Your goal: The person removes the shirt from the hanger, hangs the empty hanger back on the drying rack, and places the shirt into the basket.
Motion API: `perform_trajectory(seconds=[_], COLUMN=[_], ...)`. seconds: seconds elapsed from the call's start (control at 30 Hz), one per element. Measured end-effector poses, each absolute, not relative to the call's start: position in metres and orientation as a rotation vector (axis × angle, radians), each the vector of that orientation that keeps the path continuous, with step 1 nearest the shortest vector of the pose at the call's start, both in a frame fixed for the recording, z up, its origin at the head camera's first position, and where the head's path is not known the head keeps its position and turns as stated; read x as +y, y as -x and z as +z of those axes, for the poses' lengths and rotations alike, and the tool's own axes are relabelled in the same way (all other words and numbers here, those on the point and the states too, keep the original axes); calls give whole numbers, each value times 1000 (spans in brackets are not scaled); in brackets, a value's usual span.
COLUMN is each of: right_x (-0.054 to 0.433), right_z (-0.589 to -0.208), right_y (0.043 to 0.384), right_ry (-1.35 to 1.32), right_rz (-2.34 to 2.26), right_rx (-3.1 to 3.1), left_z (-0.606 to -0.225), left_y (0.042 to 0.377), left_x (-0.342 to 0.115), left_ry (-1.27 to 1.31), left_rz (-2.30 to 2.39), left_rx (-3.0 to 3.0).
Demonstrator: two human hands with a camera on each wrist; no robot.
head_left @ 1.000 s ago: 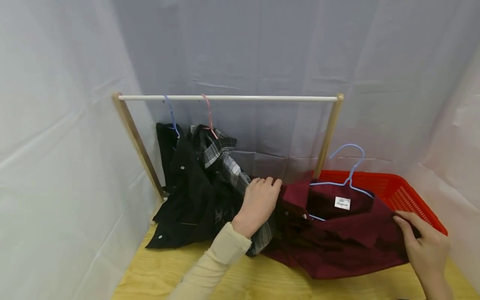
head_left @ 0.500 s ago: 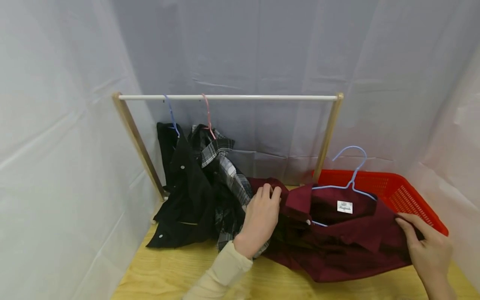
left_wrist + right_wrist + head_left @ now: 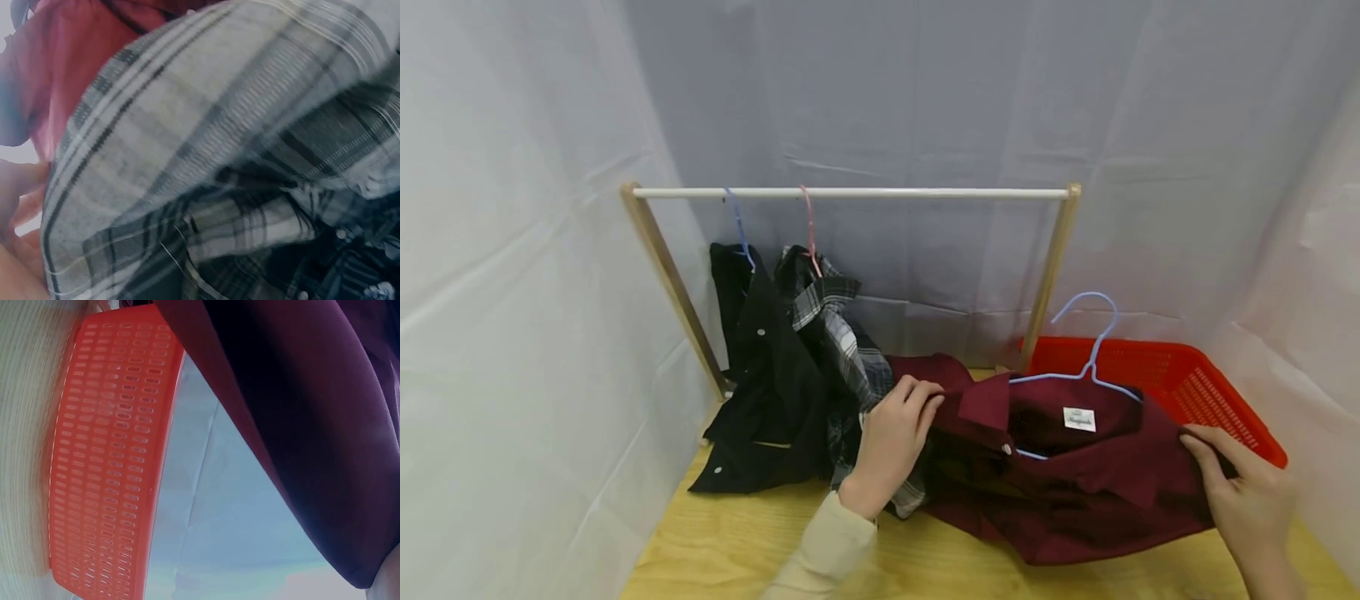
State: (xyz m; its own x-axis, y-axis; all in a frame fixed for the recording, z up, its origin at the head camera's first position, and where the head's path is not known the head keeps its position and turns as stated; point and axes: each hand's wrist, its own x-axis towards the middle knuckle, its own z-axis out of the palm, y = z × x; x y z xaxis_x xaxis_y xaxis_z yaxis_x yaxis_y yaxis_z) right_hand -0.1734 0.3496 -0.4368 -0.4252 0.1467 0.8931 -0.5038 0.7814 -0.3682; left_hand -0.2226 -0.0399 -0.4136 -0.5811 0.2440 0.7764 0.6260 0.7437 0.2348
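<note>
A maroon collared shirt (image 3: 1105, 492) has a light blue hanger (image 3: 1093, 358) in its neck, hook standing up and free of the rail. My right hand (image 3: 1251, 487) pinches the shirt's right shoulder between thumb and fingers. At its left shoulder, my left hand (image 3: 891, 442) has bent fingers gripping the maroon cloth; the thumb is hidden in the head view. A grey plaid shirt (image 3: 853, 350) hangs right beside the left wrist, and its cloth fills most of the left wrist view. Maroon fabric (image 3: 331, 425) stretches across the right wrist view.
A clothes rack with a white rail (image 3: 925, 193) and wooden posts stands at the back. A black shirt (image 3: 767, 392) on a blue hanger and the plaid shirt on a pink hanger (image 3: 810, 229) hang at its left. Behind the maroon shirt sits a red perforated basket (image 3: 1217, 400).
My left hand has shifted slightly left and down along the maroon shirt's shoulder, loosening and bending its fingers again. The plaid shirt has swung a little left. The right hand keeps its pinch.
</note>
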Motion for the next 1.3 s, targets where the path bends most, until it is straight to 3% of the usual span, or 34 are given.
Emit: perform_trajectory(seconds=[0.3, 0.8, 1.3], right_x=[337, 346, 340], right_z=[-435, -453, -451], right_y=[178, 214, 213], right_ry=[-306, -405, -327], right_rz=[752, 831, 953], right_rx=[-1874, -1903, -1843], left_z=[-413, -438, -445], left_y=[216, 209, 209], left_x=[-63, -73, -96], left_ry=[678, 694, 692], left_rz=[-669, -851, -792], left_rx=[-2154, -2224, -2253])
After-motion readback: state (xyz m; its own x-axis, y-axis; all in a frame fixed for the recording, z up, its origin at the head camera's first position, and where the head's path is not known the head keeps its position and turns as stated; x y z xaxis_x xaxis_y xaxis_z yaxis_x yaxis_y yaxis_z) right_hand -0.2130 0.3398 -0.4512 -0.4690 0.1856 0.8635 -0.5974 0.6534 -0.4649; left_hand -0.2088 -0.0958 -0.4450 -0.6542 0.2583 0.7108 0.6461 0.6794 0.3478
